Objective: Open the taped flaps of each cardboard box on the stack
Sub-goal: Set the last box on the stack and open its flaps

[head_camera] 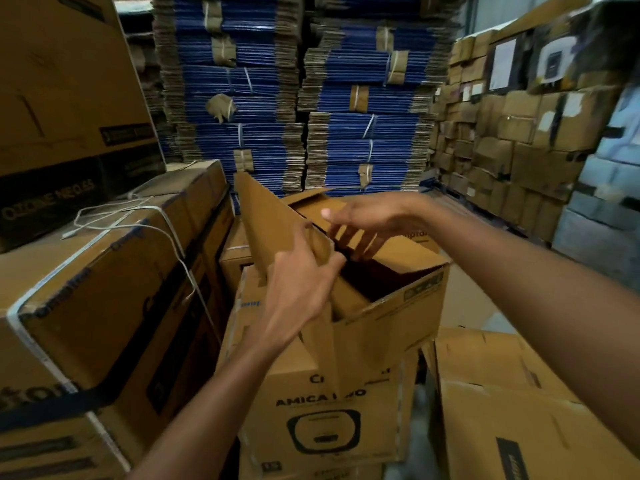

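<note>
Raised flap (273, 216): near upright, long edge running away; left hand (298, 289) pinches its near end. Right hand (367, 220): fingers spread, flap just left of them, top box (391, 327) opening beneath; contact unclear.

— How does the top box (391, 327) look?
— Brown cardboard, already open, its inside dark. It sits tilted and skewed.
— And its flaps?
— The long flap (273, 223) on the top box's left side stands up steeply. The far flap (311, 200) is raised at its back edge.
— What is under it?
— The lower box (325, 414), directly beneath the top box. It is the same brown, with "AMICA" and a black rounded emblem printed on its front. Its own flaps are hidden.
</note>
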### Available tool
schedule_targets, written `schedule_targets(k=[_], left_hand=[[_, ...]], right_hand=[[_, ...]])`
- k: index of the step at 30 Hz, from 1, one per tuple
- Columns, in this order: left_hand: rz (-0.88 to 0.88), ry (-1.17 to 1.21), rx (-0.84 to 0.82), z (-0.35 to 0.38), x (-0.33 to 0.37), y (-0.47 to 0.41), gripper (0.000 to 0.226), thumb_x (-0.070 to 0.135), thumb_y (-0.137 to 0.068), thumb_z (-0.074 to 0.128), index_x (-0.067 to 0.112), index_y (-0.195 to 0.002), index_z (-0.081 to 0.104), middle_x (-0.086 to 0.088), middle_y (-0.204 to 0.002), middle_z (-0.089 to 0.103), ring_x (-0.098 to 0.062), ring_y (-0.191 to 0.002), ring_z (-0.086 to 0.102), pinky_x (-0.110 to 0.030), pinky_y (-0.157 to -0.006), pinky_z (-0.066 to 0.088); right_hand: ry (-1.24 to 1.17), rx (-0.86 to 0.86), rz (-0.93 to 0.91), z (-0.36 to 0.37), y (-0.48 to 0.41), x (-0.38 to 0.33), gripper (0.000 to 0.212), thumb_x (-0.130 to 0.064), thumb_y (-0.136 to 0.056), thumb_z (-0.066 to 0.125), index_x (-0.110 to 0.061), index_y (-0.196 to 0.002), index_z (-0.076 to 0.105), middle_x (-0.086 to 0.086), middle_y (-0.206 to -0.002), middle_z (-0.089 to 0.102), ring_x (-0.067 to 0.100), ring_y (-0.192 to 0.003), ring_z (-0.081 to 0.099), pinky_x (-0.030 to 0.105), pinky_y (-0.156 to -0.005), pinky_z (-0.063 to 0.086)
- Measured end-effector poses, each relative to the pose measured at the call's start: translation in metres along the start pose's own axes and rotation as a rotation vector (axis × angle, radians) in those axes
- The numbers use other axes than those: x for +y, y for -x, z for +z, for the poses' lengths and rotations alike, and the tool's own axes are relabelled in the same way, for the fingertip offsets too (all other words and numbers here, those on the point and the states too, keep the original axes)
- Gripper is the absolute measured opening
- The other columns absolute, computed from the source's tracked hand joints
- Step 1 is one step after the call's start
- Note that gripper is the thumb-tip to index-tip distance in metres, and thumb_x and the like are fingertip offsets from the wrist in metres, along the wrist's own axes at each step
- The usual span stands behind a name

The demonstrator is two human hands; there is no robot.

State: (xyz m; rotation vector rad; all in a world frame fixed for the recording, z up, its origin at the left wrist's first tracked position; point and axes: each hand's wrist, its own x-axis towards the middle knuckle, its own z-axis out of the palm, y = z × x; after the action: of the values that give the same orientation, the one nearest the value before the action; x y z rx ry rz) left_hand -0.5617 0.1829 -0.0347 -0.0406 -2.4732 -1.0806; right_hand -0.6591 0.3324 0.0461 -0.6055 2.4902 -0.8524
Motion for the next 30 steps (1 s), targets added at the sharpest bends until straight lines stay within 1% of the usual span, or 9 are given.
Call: schedule_targets(k=[3,5,7,13,16,19,22,25,30], left_hand=[[0.094,-0.006,-0.033,0.019,0.013,0.011,0.052,0.040,-0.101,0.058,0.035,-0.146,0.032,0.015,-0.081,0.061,-0.004,-0.059,0.064,-0.012,-0.054,0.051],[0.171,-0.023,-0.043,0.023,0.011,0.012,0.041,0.039,-0.100,0.059,0.036,-0.138,0.043,0.010,-0.095,0.070,-0.007,-0.065,0.066,-0.024,-0.062,0.057],[0.164,-0.047,-0.033,0.018,-0.001,0.004,0.034,0.036,-0.098,0.060,0.032,-0.132,0.054,0.011,-0.112,0.070,-0.008,-0.081,0.069,-0.036,-0.076,0.060],[0.183,-0.198,0.012,-0.015,-0.043,-0.045,0.050,0.027,-0.096,0.069,0.026,-0.141,0.048,0.002,-0.137,0.056,-0.014,-0.122,0.053,-0.024,-0.098,0.045],[0.241,-0.360,0.107,-0.033,-0.062,-0.067,0.072,0.027,-0.091,0.074,0.024,-0.151,0.035,-0.005,-0.154,0.039,-0.024,-0.144,0.035,-0.041,-0.118,0.030],[0.226,-0.606,0.034,-0.046,-0.081,-0.084,0.092,0.043,-0.086,0.076,0.025,-0.158,0.023,-0.003,-0.168,0.019,-0.024,-0.157,0.006,-0.049,-0.126,0.003],[0.243,-0.731,0.003,-0.048,-0.093,-0.089,0.086,0.055,-0.083,0.075,0.021,-0.152,0.037,-0.009,-0.159,0.036,-0.029,-0.154,0.019,-0.051,-0.125,-0.003],[0.351,-0.717,0.075,-0.050,-0.099,-0.088,0.077,0.052,-0.075,0.083,0.007,-0.132,0.057,-0.020,-0.128,0.061,-0.039,-0.129,0.049,-0.055,-0.120,0.021],[0.560,-0.649,0.190,-0.036,-0.079,-0.072,0.064,0.042,-0.067,0.091,0.002,-0.110,0.067,-0.020,-0.102,0.069,-0.037,-0.096,0.063,-0.050,-0.085,0.046]], right_hand=[[-0.043,0.128,0.014,0.011,-0.010,-0.010,0.051,-0.059,-0.102,0.045,-0.013,-0.111,0.063,0.010,-0.106,0.070,0.026,-0.089,0.072,0.035,-0.066,0.061],[0.273,0.247,0.005,0.018,-0.018,-0.008,0.029,-0.042,-0.099,0.062,-0.016,-0.086,0.058,0.007,-0.094,0.070,0.016,-0.070,0.063,0.023,-0.053,0.046],[0.487,0.335,-0.016,0.023,-0.024,-0.003,0.026,-0.029,-0.093,0.070,-0.015,-0.080,0.052,0.006,-0.090,0.066,0.015,-0.069,0.054,0.026,-0.053,0.038],[0.800,0.470,-0.131,0.022,0.013,-0.002,0.026,-0.031,-0.088,0.077,-0.011,-0.098,0.063,0.002,-0.093,0.062,0.024,-0.085,0.062,0.037,-0.070,0.053],[0.953,0.485,-0.073,0.022,0.036,0.015,0.026,-0.026,-0.091,0.072,-0.016,-0.113,0.063,0.001,-0.099,0.060,0.020,-0.090,0.060,0.034,-0.078,0.055],[0.940,0.504,-0.023,0.023,0.057,0.034,0.035,-0.026,-0.097,0.065,-0.019,-0.131,0.058,0.003,-0.104,0.059,0.019,-0.092,0.059,0.034,-0.076,0.053],[0.934,0.582,-0.020,0.028,0.068,0.044,0.042,-0.030,-0.100,0.061,-0.024,-0.140,0.052,0.000,-0.100,0.059,0.018,-0.089,0.058,0.032,-0.070,0.047],[0.969,0.659,-0.001,0.036,0.067,0.044,0.040,-0.026,-0.098,0.061,-0.020,-0.137,0.052,0.000,-0.088,0.048,0.022,-0.088,0.058,0.034,-0.069,0.040],[0.921,0.742,-0.092,0.050,0.048,0.035,0.041,-0.028,-0.096,0.066,-0.014,-0.133,0.055,-0.003,-0.080,0.049,0.020,-0.075,0.052,0.037,-0.073,0.049]])
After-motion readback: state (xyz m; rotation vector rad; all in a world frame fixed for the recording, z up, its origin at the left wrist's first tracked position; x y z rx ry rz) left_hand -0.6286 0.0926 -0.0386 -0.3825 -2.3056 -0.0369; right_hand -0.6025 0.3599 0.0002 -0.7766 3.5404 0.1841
